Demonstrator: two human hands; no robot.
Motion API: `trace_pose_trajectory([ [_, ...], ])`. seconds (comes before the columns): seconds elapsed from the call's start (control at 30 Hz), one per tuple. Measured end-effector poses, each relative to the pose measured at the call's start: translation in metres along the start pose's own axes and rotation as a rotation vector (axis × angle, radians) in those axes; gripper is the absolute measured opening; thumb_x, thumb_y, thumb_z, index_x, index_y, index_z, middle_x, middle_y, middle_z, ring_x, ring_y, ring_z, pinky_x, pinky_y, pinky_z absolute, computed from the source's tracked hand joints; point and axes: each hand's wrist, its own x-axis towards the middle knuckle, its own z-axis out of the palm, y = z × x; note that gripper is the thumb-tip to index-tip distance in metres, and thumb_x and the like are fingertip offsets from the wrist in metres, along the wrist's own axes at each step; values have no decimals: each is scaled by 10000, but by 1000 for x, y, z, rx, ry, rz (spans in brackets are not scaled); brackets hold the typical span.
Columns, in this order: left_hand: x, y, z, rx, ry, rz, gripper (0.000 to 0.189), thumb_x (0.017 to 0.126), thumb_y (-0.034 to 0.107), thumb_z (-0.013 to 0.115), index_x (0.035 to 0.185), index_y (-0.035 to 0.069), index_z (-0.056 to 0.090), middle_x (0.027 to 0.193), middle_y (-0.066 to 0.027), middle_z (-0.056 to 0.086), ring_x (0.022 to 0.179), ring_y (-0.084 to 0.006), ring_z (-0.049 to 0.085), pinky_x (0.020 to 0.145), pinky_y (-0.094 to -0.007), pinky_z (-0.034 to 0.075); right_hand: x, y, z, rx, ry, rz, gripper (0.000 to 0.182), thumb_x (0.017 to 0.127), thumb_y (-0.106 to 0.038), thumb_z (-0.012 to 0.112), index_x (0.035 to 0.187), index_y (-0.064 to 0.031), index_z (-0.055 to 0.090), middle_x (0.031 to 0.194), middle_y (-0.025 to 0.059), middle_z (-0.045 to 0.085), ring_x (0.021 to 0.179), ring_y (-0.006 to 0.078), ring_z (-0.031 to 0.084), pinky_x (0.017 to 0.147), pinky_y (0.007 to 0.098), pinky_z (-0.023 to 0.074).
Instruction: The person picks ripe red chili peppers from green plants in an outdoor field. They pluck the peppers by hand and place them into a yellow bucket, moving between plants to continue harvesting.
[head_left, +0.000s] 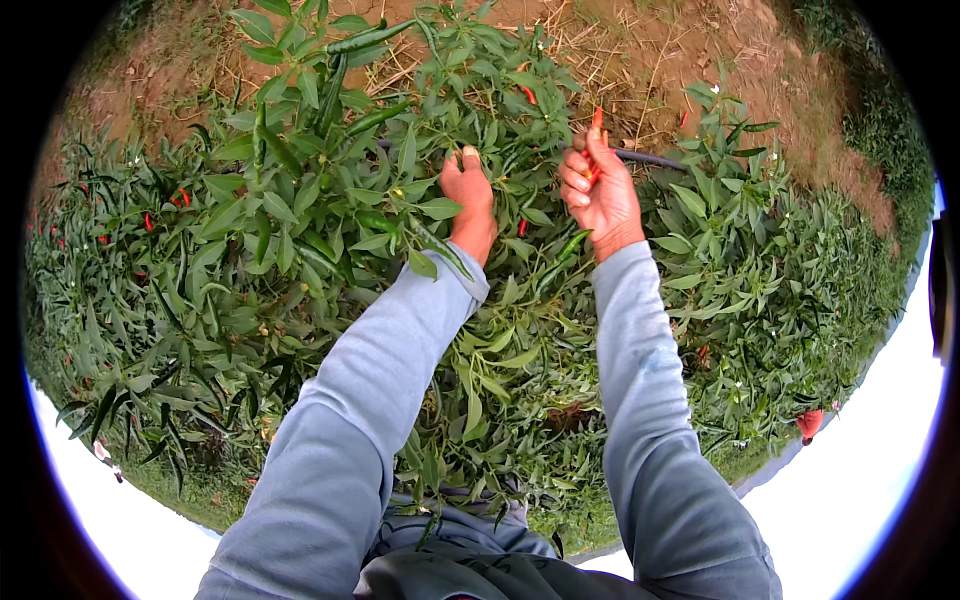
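Note:
My right hand (604, 180) is raised beside the foliage with its fingers curled around red chilli peppers (597, 120); one tip sticks up past the thumb. My left hand (469, 191) reaches in among the leaves of a chilli plant (300, 172), thumb upward, its fingertips partly hidden, so its grip is unclear. Long green chillies (375, 118) hang on the plant at the upper left. Between my forearms is another green chilli (574, 246), and a red chilli (523, 227) hangs low between my hands. A further red chilli (529, 94) shows in the leaves above.
Dense chilli plants (750, 277) spread on both sides and close against my body. A dark hose (649, 158) runs behind my right hand. Bare brown soil (697, 45) with dry straw lies beyond the plants. A person in red (809, 424) is far off at the right.

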Motion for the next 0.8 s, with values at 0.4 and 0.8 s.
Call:
trace_pose_trajectory([
  [0.4, -32, 20, -21, -85, 8, -198, 215, 953, 261, 535, 913, 52, 503, 808, 12, 495, 715, -112, 413, 658, -311, 388, 133, -53, 18, -1131, 225, 25, 220, 909, -265, 591, 889, -46, 610, 609, -16, 521, 453, 55, 411, 373, 192, 275],
  [0.8, -24, 4, -52, -186, 5, -153, 192, 944, 251, 564, 884, 75, 517, 820, 24, 509, 727, -79, 447, 676, -256, 395, 221, -15, -28, -1929, 108, 268, 376, 836, -184, 528, 1023, 140, 570, 1026, 260, 629, 891, 348, 606, 759, 421, 449],
])
